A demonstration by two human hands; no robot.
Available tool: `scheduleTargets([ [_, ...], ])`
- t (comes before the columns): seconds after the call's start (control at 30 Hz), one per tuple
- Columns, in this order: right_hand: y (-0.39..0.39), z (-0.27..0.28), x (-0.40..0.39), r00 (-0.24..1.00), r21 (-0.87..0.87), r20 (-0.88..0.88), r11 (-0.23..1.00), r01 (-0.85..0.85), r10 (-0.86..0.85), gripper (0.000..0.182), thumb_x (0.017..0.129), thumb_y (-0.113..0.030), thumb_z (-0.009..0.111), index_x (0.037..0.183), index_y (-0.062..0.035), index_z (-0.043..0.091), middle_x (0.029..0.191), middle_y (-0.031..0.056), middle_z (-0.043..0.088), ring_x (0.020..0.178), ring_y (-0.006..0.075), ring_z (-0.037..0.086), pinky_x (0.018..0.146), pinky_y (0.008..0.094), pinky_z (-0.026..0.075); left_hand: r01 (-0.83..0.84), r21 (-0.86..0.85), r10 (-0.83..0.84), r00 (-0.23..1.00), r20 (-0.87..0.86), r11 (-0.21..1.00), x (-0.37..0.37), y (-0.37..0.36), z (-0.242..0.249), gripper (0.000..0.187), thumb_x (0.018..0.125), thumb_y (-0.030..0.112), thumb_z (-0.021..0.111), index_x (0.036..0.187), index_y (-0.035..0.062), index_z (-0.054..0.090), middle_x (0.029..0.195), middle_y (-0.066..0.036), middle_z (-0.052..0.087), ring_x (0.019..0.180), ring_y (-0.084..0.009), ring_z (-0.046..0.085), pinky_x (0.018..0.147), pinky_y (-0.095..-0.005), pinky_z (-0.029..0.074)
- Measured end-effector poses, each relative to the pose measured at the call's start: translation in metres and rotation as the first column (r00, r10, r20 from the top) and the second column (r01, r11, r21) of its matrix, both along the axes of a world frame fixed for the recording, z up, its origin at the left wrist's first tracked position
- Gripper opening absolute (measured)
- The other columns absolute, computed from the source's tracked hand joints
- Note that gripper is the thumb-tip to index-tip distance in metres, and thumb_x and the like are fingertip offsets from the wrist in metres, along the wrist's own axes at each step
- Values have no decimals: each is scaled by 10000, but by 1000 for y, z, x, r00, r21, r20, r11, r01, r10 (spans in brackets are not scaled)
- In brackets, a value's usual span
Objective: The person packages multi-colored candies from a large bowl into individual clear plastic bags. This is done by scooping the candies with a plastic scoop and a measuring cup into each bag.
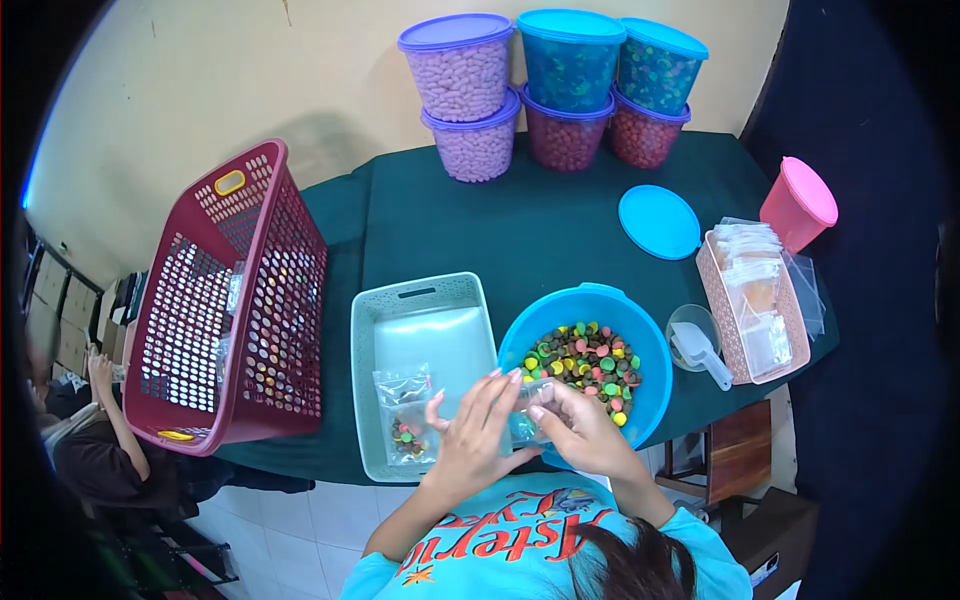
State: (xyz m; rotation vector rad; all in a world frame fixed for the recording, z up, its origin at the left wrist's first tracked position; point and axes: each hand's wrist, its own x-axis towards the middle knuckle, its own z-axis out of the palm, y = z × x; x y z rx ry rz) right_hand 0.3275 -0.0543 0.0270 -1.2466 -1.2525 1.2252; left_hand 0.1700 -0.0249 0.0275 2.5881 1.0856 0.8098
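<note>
In front of my chest, both hands meet at a small clear plastic bag (524,412) by the near left rim of a blue basin (655,345). My right hand (585,432) pinches the bag between thumb and fingers. My left hand (475,435) has long, slanted fingers along the bag's left side and its thumb beneath; it grips the bag too, partly hiding it. Brown, pink, green and yellow round candies (585,365) lie in the basin. Left of my hands, a pale green tray (362,370) holds a clear bag of the same candies (408,430).
A tall maroon basket (285,300) stands at left, with bags inside. A pink basket (745,350) of clear bags, a white scoop (700,350), a blue lid (660,222) and a pink tub (795,210) are at right. Lidded tubs (470,150) line the back. Another person (100,450) sits lower left.
</note>
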Motion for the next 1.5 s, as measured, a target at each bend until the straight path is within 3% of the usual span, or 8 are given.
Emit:
scheduleTargets([
  [0.57,-20,33,74,901,54,-129,910,-411,415,364,837,-131,516,1156,33,452,1030,135,573,873,172,575,767,316,446,-124,5,123,991,56,992,51,-34,14,826,471,342,795,1180,85,460,1089,-57,518,1025,-206,488,961,-487,80],
  [0.7,-27,46,110,927,208,-65,914,-349,369,322,807,-117,551,1115,-26,532,1023,111,589,898,169,566,797,306,430,-143,-3,142,974,174,990,51,-37,11,798,448,311,782,1135,40,478,1044,-90,542,964,-240,520,952,-472,212],
  [0.8,-28,30,153,984,316,99,942,113,-151,190,779,-84,564,958,-51,619,913,83,639,842,179,590,793,311,427,-241,-226,329,742,585,944,35,-37,-12,733,532,358,748,1109,-11,489,1042,-123,524,943,-242,520,813,-398,402],
  [0.9,-29,-9,209,606,354,578,837,417,-547,226,753,-85,572,967,-15,553,900,146,596,834,298,558,747,375,419,-223,-370,431,521,737,902,13,-37,-31,734,597,447,701,1111,-29,484,1036,-119,509,930,-218,513,773,-356,437],
  [0.97,-45,-36,242,415,257,801,874,413,-432,288,737,-97,585,1002,-2,526,969,163,565,900,330,516,789,405,396,-177,-447,478,431,766,877,10,-35,-30,753,624,501,672,1117,-34,479,1036,-111,501,925,-201,509,781,-347,434],
  [1.1,-63,-76,267,463,147,791,858,492,-401,306,728,-105,599,1007,-3,525,998,174,558,943,333,505,826,401,386,-218,-450,495,502,709,866,9,-34,-25,785,638,578,602,1117,-31,473,1058,-114,471,918,-201,499,787,-336,421],
  [1.17,-66,-87,269,492,129,768,853,506,-409,301,726,-105,601,1001,-4,531,996,179,561,948,337,506,830,397,388,-168,-462,491,285,823,871,13,-33,-28,799,629,601,569,1116,-25,472,1074,-111,458,939,-201,486,793,-327,405],
  [1.5,-61,-87,255,507,-15,756,763,646,-414,305,652,-169,697,890,-5,601,725,135,626,667,269,610,620,357,467,-139,-474,489,376,787,869,6,-27,-36,818,617,619,544,1120,-22,468,1092,-105,447,959,-201,478,799,-316,393],
])
